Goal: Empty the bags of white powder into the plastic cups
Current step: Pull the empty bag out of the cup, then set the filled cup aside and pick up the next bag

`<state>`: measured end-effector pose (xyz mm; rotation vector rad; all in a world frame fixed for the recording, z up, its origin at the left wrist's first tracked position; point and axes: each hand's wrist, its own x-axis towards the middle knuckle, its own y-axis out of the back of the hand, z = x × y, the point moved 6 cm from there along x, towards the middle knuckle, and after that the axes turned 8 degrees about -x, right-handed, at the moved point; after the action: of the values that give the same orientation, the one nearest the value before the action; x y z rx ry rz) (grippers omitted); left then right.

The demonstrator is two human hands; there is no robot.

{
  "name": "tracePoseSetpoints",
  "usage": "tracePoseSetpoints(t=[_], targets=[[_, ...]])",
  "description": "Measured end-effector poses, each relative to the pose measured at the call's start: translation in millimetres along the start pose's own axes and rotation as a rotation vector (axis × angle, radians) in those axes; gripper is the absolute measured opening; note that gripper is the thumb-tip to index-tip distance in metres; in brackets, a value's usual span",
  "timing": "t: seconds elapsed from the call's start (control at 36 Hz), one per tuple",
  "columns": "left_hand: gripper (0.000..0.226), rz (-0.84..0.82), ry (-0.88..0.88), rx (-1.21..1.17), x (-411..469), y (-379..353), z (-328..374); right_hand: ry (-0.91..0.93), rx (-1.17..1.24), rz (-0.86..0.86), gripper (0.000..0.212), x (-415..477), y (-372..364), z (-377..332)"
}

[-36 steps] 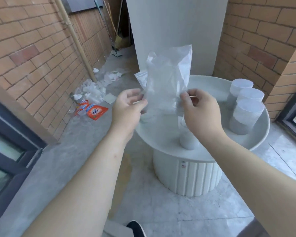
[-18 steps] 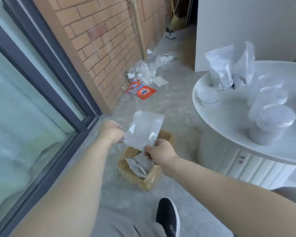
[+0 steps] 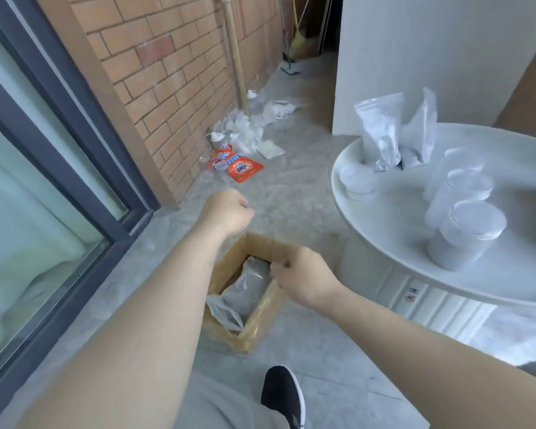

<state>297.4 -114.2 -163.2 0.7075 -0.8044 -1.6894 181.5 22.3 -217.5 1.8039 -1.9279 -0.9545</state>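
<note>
An emptied clear bag [image 3: 245, 289] lies slanted inside a cardboard box [image 3: 262, 320] on the floor. My right hand [image 3: 307, 280] hangs over the box and its curled fingertips pinch the bag's upper edge. My left hand [image 3: 226, 213] is curled into a fist above the floor behind the box and holds nothing. On the round white table [image 3: 369, 243] at the right, two bags of white powder [image 3: 379, 131] stand upright. A low cup [image 3: 358, 181] sits in front of them. Lidded plastic cups [image 3: 468, 233] with powder stand nearer the table's right side.
My black shoe [image 3: 283, 394] is on the floor just below the box. A dark-framed glass door [image 3: 75, 150] runs along the left. An orange packet [image 3: 243, 170] and white litter lie by the brick wall. The table's ribbed base stands right of the box.
The view has swung from the table down to the floor box. The empty bag, held up by both hands, now lies in the box. My left hand has let go.
</note>
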Motion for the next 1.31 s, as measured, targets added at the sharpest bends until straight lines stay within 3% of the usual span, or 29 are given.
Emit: tracePoseSetpoints(t=[0.08, 0.17, 0.31, 0.42, 0.47, 0.61, 0.75, 0.94, 1.19, 1.31], targets=[[0.009, 0.008, -0.141, -0.214, -4, -1, 59, 0.129, -0.007, 0.276, 0.030, -23, 61, -18], [0.012, -0.027, -0.278, -0.351, -10, -16, 114, 0.219, 0.030, 0.527, 0.027, -51, 120, -16], [0.010, -0.080, -0.435, -0.259, -19, -59, 177, 0.332, -0.117, 0.941, 0.021, -100, 196, 8], [0.018, -0.120, -0.472, -0.086, -13, -104, 204, 0.247, -0.160, 1.076, 0.021, -126, 232, 50], [0.033, -0.091, -0.468, 0.072, -5, -121, 210, 0.157, -0.105, 1.051, 0.026, -131, 240, 75], [0.062, -0.025, -0.282, 0.262, 22, -147, 197, -0.101, 0.069, 0.802, 0.066, -127, 231, 131], [0.064, 0.069, -0.235, 0.318, 31, -158, 192, -0.207, 0.092, 0.568, 0.086, -114, 209, 159], [0.043, 0.128, -0.269, 0.303, 35, -156, 195, -0.276, -0.183, 0.452, 0.079, -95, 199, 162], [0.061, 0.246, -0.400, 0.045, 9, -116, 227, -0.294, -0.254, 0.440, 0.058, -82, 198, 161], [0.068, 0.112, -0.484, -0.137, -26, -99, 264, -0.277, -0.169, 0.509, 0.050, -85, 202, 157]])
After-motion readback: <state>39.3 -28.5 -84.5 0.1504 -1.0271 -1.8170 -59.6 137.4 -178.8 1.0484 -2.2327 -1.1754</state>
